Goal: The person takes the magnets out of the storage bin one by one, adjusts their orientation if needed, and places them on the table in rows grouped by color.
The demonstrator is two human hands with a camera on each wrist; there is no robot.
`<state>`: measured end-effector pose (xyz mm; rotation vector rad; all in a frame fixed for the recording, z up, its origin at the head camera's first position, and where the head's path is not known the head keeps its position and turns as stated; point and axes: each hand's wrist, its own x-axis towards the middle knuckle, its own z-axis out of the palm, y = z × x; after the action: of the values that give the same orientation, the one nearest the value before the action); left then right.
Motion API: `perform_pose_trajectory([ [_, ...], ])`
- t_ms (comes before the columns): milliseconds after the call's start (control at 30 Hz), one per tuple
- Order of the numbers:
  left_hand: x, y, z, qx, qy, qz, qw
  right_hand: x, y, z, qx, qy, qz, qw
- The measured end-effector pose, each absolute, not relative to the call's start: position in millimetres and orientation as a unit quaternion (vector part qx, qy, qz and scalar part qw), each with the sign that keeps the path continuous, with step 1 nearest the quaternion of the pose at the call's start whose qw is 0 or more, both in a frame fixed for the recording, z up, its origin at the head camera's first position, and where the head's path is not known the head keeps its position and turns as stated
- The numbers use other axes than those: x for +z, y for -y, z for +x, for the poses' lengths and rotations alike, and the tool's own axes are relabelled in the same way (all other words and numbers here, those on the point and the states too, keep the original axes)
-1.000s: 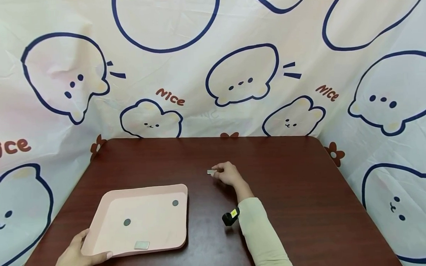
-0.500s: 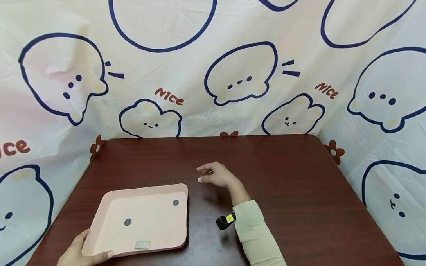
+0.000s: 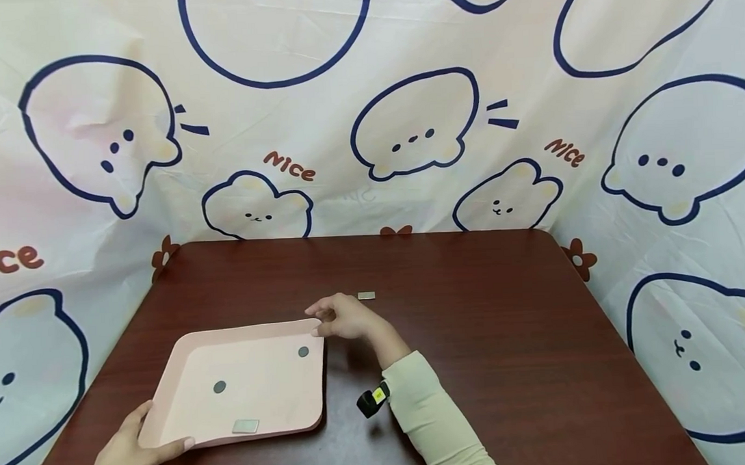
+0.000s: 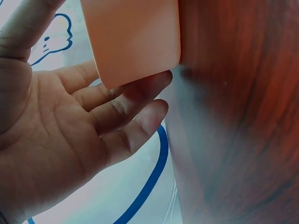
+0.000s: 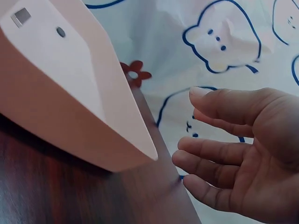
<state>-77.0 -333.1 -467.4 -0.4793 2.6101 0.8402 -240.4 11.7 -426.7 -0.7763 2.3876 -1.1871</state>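
A pale pink tray (image 3: 263, 387) lies on the dark wooden table. My left hand (image 3: 124, 450) holds its near left corner, thumb along the front edge; in the left wrist view the fingers reach behind that tray corner (image 4: 133, 42). Inside are two small dark grey discs (image 3: 220, 387) and a pale rectangular piece (image 3: 246, 426). My right hand (image 3: 351, 320) is at the far right corner, fingers loosely bent and holding nothing. In the right wrist view that hand (image 5: 238, 154) is apart from the tray. A small silvery rectangle (image 3: 366, 296) lies on the table just beyond it.
The brown table (image 3: 475, 338) stretches to the right and behind the tray. A white cloth (image 3: 335, 213) printed with blue cartoon outlines hangs around its back and sides. A small black device (image 3: 372, 400) sits at the right wrist.
My right hand has let go of the silvery rectangle, which stays on the table, and has moved left to the tray's far right corner. The left hand keeps its hold on the tray.
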Motion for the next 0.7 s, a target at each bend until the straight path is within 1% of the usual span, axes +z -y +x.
perform_pose_trajectory([
  [300,-465.0,332.0,-80.1,0.309,-0.918,-0.171,0.179,-427.8,4.3,-236.2,-0.453,-0.805,-0.312,0.221],
  [700,-464.4,330.9,-77.3,0.302,-0.92,-0.179,0.176,-438.2,29.3,-228.4,-0.454,-0.781,-0.333,0.27],
])
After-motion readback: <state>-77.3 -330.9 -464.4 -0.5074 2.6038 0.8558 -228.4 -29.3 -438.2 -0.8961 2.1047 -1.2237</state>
